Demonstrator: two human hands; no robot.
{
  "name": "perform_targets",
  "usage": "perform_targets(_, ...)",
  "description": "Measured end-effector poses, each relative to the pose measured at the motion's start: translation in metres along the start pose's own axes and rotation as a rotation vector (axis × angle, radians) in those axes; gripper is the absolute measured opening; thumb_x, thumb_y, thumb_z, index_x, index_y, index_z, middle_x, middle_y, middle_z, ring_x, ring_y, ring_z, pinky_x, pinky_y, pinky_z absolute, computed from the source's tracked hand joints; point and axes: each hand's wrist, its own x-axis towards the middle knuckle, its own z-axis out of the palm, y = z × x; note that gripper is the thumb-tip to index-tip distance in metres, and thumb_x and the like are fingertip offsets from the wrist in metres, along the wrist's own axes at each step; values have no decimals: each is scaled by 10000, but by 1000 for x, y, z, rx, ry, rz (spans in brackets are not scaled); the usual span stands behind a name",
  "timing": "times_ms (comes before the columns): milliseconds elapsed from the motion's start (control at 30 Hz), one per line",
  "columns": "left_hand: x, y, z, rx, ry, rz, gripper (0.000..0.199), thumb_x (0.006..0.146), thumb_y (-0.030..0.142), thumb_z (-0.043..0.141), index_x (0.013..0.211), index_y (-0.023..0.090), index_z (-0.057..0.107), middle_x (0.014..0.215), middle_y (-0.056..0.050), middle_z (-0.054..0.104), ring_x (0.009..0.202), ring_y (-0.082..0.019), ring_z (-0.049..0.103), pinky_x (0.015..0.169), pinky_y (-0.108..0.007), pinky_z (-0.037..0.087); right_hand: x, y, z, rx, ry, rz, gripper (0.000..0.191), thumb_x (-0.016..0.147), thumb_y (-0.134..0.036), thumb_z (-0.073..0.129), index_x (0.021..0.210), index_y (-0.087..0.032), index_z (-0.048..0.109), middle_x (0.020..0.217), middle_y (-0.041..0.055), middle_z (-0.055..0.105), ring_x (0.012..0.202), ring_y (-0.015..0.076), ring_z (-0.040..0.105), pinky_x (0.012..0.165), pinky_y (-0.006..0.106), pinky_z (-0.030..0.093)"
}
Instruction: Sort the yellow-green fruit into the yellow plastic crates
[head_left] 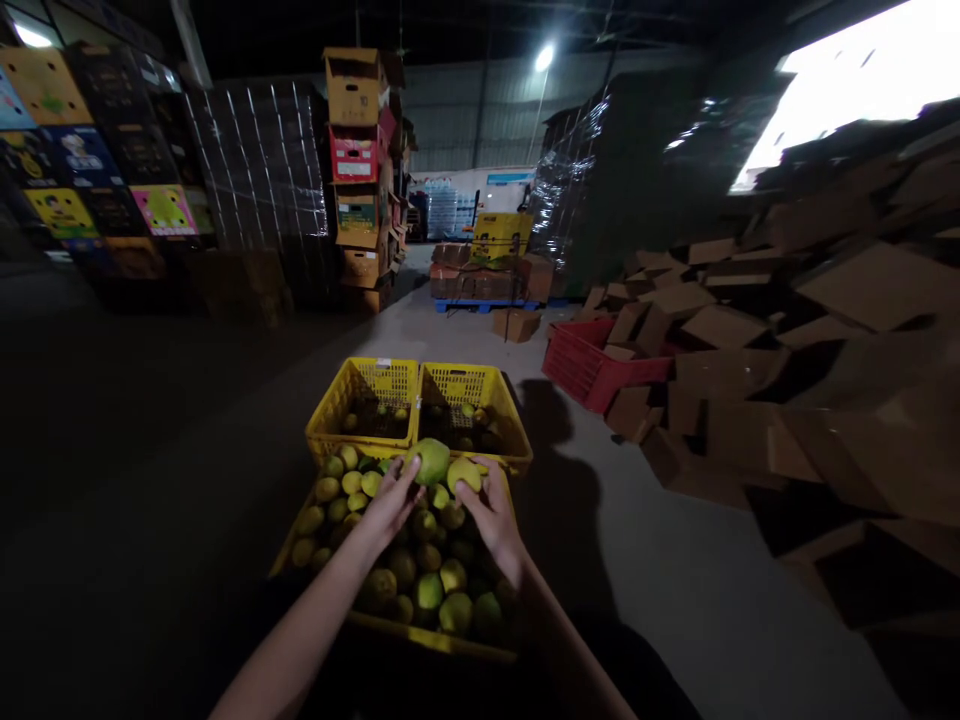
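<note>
A full yellow plastic crate (420, 632) of green and yellow lemons (429, 592) stands right in front of me. Above the far part of its heap, my left hand (394, 498) is closed around a large green lemon (431, 462). My right hand (491, 510) grips a smaller, yellower lemon (463, 474) close beside it. Behind the full crate, two more yellow crates stand side by side, the left crate (361, 440) and the right crate (513, 420). A few lemons lie on the bottom of each.
A red crate (585, 365) and a large heap of flattened cardboard boxes (750, 370) lie to the right. Ahead are a tall stack of cartons (354, 155) and a blue pallet (487, 305) with boxes. More printed cartons (82, 150) are stacked at the left.
</note>
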Motion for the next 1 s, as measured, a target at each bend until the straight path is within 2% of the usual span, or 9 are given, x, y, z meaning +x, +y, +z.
perform_targets(167,-19,10,-8,228,-180,202,631,482,252,895,1053,197,632,1073,-57,676,1004,-204,622,938,-313,464,6,-5,12,-90,-3,-151,450,632,-327,761,1028,-256,560,1010,58,642,910,239,631,801,379,532)
perform_targets(267,-24,20,-13,338,-186,293,711,474,221,886,1120,198,589,1121,-70,648,1052,-233,602,978,-368,444,7,-4,15,-146,-60,-153,446,645,-336,758,1042,-241,578,1068,71,647,955,241,634,874,389,513)
perform_targets(400,-28,31,-17,339,-164,342,710,469,197,883,1113,209,585,1134,-63,631,1057,-227,594,968,-339,443,3,-4,19,-159,-74,-131,495,652,-339,764,1092,-246,557,1107,73,649,986,243,632,892,383,507)
perform_targets(500,-31,39,-18,205,-142,214,635,509,232,874,1082,203,601,1053,-50,658,972,-199,619,910,-306,465,1,-3,20,-95,-51,-64,535,664,-356,760,1134,-255,525,1024,47,668,935,228,640,850,364,516)
perform_targets(667,-32,38,-17,-336,-130,-255,312,726,443,673,885,179,621,794,-27,657,752,-168,640,749,-322,524,7,7,19,132,-91,140,313,798,-518,582,916,-228,596,932,45,682,843,227,653,714,349,536)
perform_targets(767,-32,24,-13,-445,-46,-287,170,778,355,568,785,190,608,745,-25,653,765,-151,639,769,-302,527,9,12,20,192,-94,181,298,808,-531,569,881,-244,603,919,44,687,825,228,659,685,350,543)
perform_targets(833,-32,13,-9,-436,-6,-283,193,775,351,523,801,188,622,810,-50,681,855,-180,649,822,-337,527,9,13,21,143,-34,116,302,787,-495,621,989,-272,612,1000,32,683,861,217,657,730,347,545)
perform_targets(933,-33,5,-1,-460,-42,-349,252,759,329,492,880,167,642,923,-76,700,977,-225,643,880,-400,513,8,15,21,-99,45,-83,481,753,-423,685,1197,-280,570,1188,46,641,1014,221,632,885,371,516)
perform_targets(1000,-35,5,3,-482,-20,-420,230,759,289,498,892,164,638,880,-61,700,923,-218,654,868,-412,513,8,16,21,-263,-20,-180,494,782,-405,662,1245,-260,569,1279,65,609,1140,235,587,1004,402,453)
